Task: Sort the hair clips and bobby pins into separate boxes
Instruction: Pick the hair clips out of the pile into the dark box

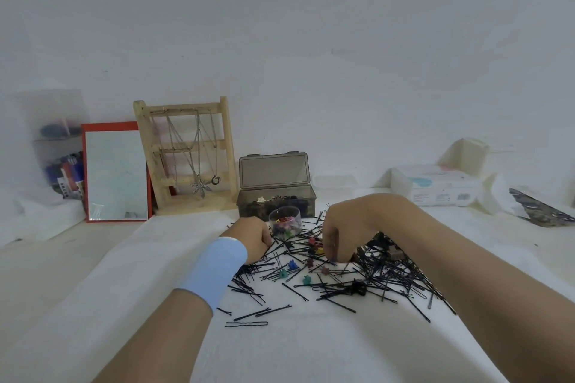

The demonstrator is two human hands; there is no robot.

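I judged sorting early: clear cup (273, 217) held clips (285, 224), mixed pile (382, 277) lay before it; left hand (253, 238), right hand (337, 236) curled, grasp indeterminate.

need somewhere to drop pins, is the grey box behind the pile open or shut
Open: the grey box has its hinged lid standing upright behind it.

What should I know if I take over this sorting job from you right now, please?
Hands: the left hand has its fingers down in the mixed pile beside the round clear tub; what it holds is hidden. The right hand curls down into the pile; grip unclear.
Done: some coloured clips are in the tub; the open grey box behind it holds dark items.
Left: most bobby pins and several more clips lie mixed on the white cloth.
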